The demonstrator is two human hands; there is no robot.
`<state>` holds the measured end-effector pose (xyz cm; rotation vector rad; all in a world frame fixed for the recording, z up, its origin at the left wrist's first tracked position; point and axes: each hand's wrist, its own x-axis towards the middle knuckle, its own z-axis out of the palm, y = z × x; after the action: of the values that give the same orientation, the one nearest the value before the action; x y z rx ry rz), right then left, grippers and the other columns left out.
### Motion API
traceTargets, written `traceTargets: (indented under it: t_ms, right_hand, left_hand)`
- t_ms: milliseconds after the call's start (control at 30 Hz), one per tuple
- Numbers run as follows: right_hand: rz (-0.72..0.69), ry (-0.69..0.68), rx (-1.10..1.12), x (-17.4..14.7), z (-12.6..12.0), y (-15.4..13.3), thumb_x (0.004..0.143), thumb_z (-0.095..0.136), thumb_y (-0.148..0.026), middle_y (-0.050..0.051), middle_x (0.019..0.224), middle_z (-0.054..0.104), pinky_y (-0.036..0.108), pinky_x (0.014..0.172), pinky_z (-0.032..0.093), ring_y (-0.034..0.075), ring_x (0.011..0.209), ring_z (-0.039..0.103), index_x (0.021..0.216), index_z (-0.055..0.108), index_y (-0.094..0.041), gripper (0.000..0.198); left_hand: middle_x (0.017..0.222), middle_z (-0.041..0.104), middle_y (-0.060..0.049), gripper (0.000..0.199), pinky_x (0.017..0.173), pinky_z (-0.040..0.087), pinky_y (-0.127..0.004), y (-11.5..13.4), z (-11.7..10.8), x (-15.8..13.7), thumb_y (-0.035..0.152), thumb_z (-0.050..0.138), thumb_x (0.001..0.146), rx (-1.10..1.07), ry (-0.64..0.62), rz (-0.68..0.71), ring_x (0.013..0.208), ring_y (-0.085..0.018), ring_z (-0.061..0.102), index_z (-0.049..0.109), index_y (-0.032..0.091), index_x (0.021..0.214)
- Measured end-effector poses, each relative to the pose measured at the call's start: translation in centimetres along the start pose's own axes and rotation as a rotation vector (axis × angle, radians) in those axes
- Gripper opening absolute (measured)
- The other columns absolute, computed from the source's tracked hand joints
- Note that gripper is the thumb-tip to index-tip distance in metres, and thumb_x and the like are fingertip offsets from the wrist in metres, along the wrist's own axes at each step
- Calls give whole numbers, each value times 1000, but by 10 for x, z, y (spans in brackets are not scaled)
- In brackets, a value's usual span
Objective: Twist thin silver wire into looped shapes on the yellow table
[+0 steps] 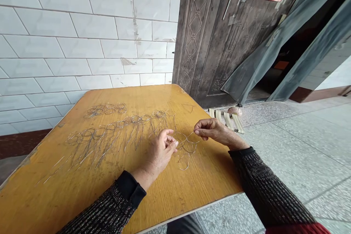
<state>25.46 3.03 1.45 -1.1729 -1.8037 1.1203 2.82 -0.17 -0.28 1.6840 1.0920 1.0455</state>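
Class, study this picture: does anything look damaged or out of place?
Yes: one white wall tile beyond the table bears a brownish patch, marring its surface. The table's left edge also looks worn, its finish apparently chipped.

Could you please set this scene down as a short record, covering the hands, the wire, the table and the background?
Left hand: fingers partly curled beside a thin wire; whether it grips is unclear
Right hand: thumb and forefinger pinch the thin wire
Table: yellow-brown top
On the table: a long row of wire loops with tails; a smaller group of loops beyond
Background: white tiled wall, dark door, grey curtain
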Motion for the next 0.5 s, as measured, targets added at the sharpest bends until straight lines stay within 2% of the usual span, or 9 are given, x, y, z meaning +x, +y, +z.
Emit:
traceTargets:
  t_ms: [100, 200, 367, 500]
  right_hand:
    - [20, 1, -15, 0, 0, 0, 70, 64, -38, -4, 51, 51, 20, 44, 34, 6, 45, 45, 72, 60, -16, 22]
    - [56, -16, -21, 0, 1, 0, 71, 63, -37, -4, 49, 53, 20, 44, 35, 7, 44, 49, 73, 59, -17, 21]
    - [107, -73, -14, -1, 2, 0, 71, 62, -36, -4, 51, 57, 20, 44, 39, 9, 45, 55, 71, 57, -17, 19]
    - [109, -74, 6, -1, 2, 0, 71, 62, -35, -4, 52, 57, 19, 44, 40, 9, 44, 56, 72, 56, -16, 19]
  left_hand:
    - [78, 59, 0, 37, 55, 46, -26, 0, 1, -2, 26, 53, 77, 115, 42, 35, 52, -9, 55, 38, 17, 109]
    - [72, 60, 1, 43, 55, 44, -25, 1, 2, -4, 26, 59, 72, 188, 4, 36, 53, -11, 54, 39, 16, 109]
    - [70, 61, 2, 30, 54, 43, -23, 1, 3, -4, 17, 55, 73, 199, -39, 45, 54, -10, 54, 47, 18, 102]
    - [71, 61, 1, 22, 55, 45, -23, 0, 5, -6, 18, 62, 67, 269, -76, 83, 56, -11, 55, 53, 18, 87]
